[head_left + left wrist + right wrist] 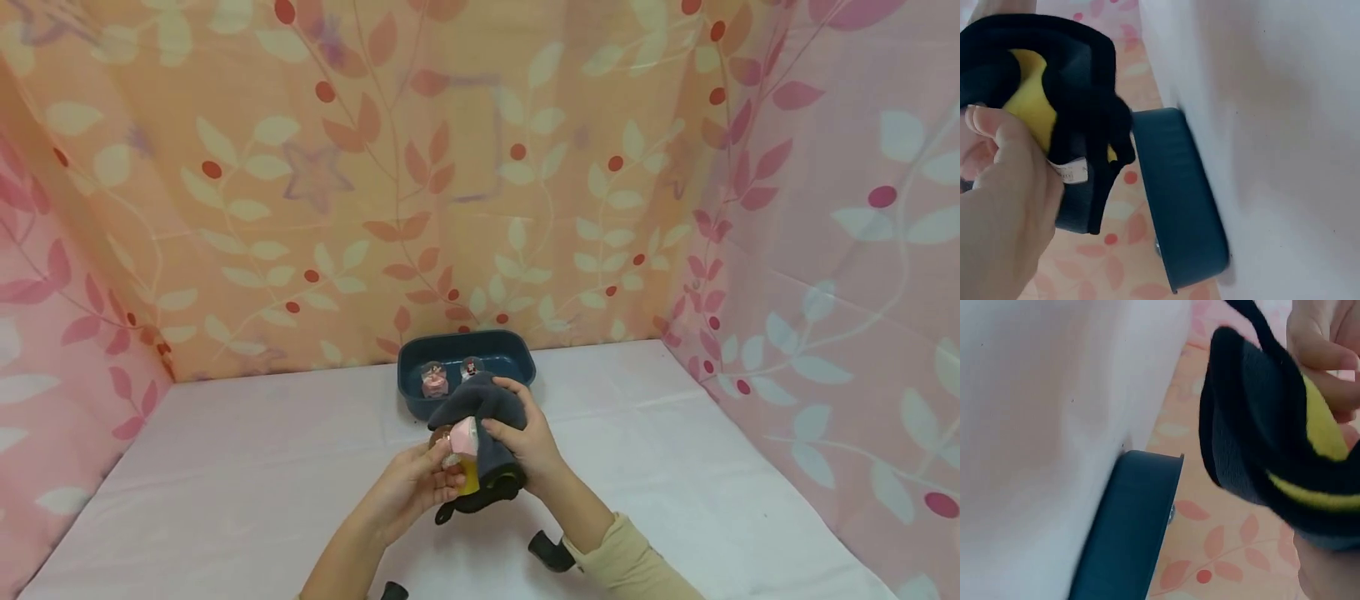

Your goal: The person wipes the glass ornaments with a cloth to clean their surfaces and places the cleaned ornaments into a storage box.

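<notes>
A dark grey cloth (497, 404) with a yellow underside, black edging and a hanging loop is bunched above the table, gripped by my right hand (538, 442). My left hand (411, 487) pinches a small ornament (465, 438) with a pale pink part, against the cloth; it looks like a little snow globe, partly hidden by fingers. In the left wrist view the cloth (1100, 69) shows its yellow side and a white label (1072, 170). The right wrist view shows the cloth (1260, 394) covering most of the right hand.
Beyond the hands stands a dark blue plastic tray (408, 400) holding a pink-based snow globe (434, 381) and another small globe (471, 367), partly covered by the cloth. Black curved pieces (551, 552) show near my forearms. Floral curtains (337, 208) enclose the white table (262, 467).
</notes>
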### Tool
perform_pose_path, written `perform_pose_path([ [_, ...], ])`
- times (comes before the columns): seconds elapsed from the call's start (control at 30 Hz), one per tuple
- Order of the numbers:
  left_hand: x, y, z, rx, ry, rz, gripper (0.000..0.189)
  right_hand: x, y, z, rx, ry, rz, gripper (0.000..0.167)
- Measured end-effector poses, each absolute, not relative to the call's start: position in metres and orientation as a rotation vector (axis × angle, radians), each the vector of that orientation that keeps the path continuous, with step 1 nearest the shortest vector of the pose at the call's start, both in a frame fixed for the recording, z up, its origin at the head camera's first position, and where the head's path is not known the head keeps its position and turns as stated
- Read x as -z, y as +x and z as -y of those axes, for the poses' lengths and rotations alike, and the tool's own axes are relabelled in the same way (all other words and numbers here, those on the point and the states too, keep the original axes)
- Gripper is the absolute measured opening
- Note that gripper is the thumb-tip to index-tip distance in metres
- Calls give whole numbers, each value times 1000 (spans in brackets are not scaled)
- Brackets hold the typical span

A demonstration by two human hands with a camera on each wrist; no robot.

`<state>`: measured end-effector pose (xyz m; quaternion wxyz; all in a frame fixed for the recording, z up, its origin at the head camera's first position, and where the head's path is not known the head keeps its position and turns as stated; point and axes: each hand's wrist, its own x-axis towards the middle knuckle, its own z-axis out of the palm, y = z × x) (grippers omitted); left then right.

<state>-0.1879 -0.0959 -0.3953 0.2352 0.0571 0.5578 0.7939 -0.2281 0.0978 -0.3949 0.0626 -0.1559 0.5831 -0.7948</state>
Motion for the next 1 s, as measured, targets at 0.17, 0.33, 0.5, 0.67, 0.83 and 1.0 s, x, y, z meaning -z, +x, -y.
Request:
perform_pose_path([
  [0.17,396,-186,91,-2239,68,-1490,54,397,-222,-93,2405,-568,-1883,60],
  [0.33,399,-184,90,-2268,76,-1532,69,401,-218,-93,2397,-560,-1905,60],
  [0.5,396,-183,90,-2351,108,-1647,61,399,-219,-97,2506,-382,-1725,60],
  [0.67,388,-182,89,-2446,95,-1728,58,397,-216,-99,2455,-367,-1636,67],
  [0.83,387,-182,88,-2535,84,-1582,49,398,-214,-95,2424,-467,-1598,75],
  [1.0,389,-182,87,-2584,60,-1416,44,399,-213,-91,2485,-521,-1646,75],
])
